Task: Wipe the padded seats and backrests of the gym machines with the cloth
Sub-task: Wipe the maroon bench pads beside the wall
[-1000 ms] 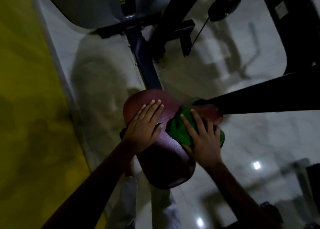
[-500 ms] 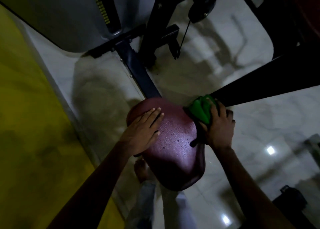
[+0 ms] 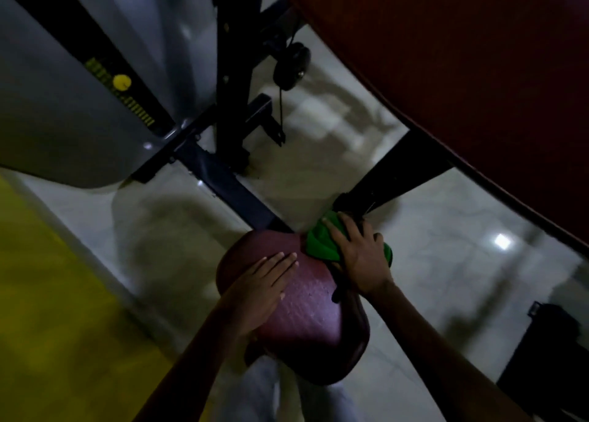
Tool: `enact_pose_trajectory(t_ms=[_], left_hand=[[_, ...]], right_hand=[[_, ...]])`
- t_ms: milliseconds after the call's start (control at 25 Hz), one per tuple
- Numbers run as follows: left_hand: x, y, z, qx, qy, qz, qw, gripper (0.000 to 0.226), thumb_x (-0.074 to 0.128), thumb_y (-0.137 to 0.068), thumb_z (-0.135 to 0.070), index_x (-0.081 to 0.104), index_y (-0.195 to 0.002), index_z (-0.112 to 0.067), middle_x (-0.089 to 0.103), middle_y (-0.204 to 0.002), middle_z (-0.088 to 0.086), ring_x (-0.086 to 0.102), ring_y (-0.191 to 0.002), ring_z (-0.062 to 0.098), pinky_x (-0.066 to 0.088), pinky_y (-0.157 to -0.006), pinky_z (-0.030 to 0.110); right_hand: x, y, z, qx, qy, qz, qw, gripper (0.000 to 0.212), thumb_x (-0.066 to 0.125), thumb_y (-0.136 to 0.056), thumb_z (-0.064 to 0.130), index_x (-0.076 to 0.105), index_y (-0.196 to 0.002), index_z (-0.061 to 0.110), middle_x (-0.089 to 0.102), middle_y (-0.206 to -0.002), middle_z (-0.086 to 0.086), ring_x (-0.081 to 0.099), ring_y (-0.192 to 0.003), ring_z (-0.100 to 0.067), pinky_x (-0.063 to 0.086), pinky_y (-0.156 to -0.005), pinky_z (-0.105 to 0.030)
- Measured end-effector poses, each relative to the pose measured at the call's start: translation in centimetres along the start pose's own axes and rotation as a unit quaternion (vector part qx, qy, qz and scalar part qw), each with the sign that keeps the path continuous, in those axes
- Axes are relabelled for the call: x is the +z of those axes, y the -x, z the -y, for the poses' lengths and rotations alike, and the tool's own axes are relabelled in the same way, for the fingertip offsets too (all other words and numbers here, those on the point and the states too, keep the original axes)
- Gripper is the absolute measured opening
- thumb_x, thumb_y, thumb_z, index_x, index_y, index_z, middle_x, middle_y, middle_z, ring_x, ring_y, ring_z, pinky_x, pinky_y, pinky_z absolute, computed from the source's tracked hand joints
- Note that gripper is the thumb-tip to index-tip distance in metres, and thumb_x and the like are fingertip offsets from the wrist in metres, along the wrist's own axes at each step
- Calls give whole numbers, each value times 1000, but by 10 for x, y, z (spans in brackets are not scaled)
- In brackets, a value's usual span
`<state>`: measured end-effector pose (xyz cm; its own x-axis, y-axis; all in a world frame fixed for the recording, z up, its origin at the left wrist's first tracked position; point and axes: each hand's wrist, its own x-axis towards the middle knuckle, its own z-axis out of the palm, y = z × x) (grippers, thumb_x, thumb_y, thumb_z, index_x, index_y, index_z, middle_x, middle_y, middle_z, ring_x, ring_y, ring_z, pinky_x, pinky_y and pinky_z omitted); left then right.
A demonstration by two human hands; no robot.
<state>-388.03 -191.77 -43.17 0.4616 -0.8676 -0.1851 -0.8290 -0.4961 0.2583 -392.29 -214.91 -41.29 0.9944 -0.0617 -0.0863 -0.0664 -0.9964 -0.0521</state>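
A maroon padded seat sits low in the middle of the view. My left hand lies flat on its near left part, fingers straight. A green cloth is bunched at the seat's far right edge. My right hand presses down on the cloth with spread fingers. A large dark red backrest pad fills the upper right.
A dark blue frame beam runs from the seat to a grey weight-stack cover with a yellow pin. A black post meets the seat. A yellow mat lies left, a black object lower right on the glossy floor.
My right hand has slid the green cloth from the seat's right middle out to its far right edge. My view has tilted up, bringing the red backrest in. My left hand stays put.
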Motion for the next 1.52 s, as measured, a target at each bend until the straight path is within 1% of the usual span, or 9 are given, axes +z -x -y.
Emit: enact_pose_trajectory(t_ms=[120, 240, 480, 680, 880, 1080, 1160, 1320, 1520], left_hand=[[2, -18, 2, 65, -3, -27, 997, 60, 39, -82, -31, 37, -139, -13, 45, -145, 2, 43, -131, 17, 26, -108, 30], [-3, -32, 15, 130, 12, -8, 991, 59, 37, -83, -31, 35, -139, -11, 45, -145, 3, 45, -131, 17, 38, -106, 32], [-21, -39, 45, 227, 23, 100, 969, 55, 36, -76, -28, 64, -120, -13, 66, -121, 1, 51, -120, 17, 28, -104, 31], [-19, -62, 56, 306, -14, 82, 948, 53, 38, -77, -29, 67, -117, -11, 67, -119, 4, 61, -113, 19, 21, -112, 34], [-18, -78, 60, 361, -28, 105, 926, 54, 42, -76, -28, 48, -123, -2, 66, -114, 19, 64, -106, 32, 55, -86, 45], [-33, -82, 61, 404, -42, 95, 909, 49, 32, -95, -28, 37, -133, 2, 51, -134, 24, 37, -127, 32, 42, -100, 46], [-40, -97, 47, 446, -64, 110, 886, 55, 38, -87, -26, 37, -134, 1, 49, -137, 22, 33, -129, 32, 44, -95, 51], [-36, -133, 16, 483, -75, 122, 864, 56, 35, -90, -26, 37, -141, -1, 41, -146, 16, 24, -136, 27, 23, -110, 40], [-27, -170, 19, 611, -120, 130, 772, 56, 33, -95, -30, 33, -144, -4, 34, -150, 14, 25, -140, 30, 21, -112, 42]], right_hand=[[-6, -6, -15, -2, -18, 13, 1000, 84, 79, -63, 49, 44, -136, 25, 56, -128, -12, 58, -95, -39, 51, -63, -46], [-5, -6, -1, 128, -82, 54, 987, 77, 73, -73, 43, 42, -141, 27, 47, -139, -12, 52, -103, -42, 48, -74, -50], [-9, 22, 39, 175, -122, 24, 977, 100, 87, -49, 37, 40, -137, 29, 53, -135, -9, 52, -96, -29, 51, -57, -39], [-7, 19, 37, 242, -155, 22, 958, 94, 81, -55, 40, 38, -138, 33, 52, -136, -5, 45, -99, -24, 51, -58, -39], [2, 33, 66, 386, -230, -36, 893, 75, 56, -71, 39, 36, -143, 34, 38, -149, -3, 47, -111, -32, 44, -75, -44], [7, 74, 103, 439, -202, -40, 874, 83, 73, -59, 40, 45, -137, 32, 52, -137, -2, 56, -98, -28, 44, -67, -37], [13, 102, 116, 512, -192, -39, 836, 79, 68, -61, 47, 44, -135, 34, 55, -133, 1, 58, -96, -27, 44, -68, -36], [18, 124, 131, 706, -250, -76, 658, 75, 70, -72, 45, 42, -140, 30, 47, -139, 0, 51, -106, -33, 40, -78, -40], [29, 71, 177, 659, -141, -61, 737, 85, 62, -54, 58, 42, -132, 34, 58, -130, -2, 56, -96, -31, 49, -66, -44]])
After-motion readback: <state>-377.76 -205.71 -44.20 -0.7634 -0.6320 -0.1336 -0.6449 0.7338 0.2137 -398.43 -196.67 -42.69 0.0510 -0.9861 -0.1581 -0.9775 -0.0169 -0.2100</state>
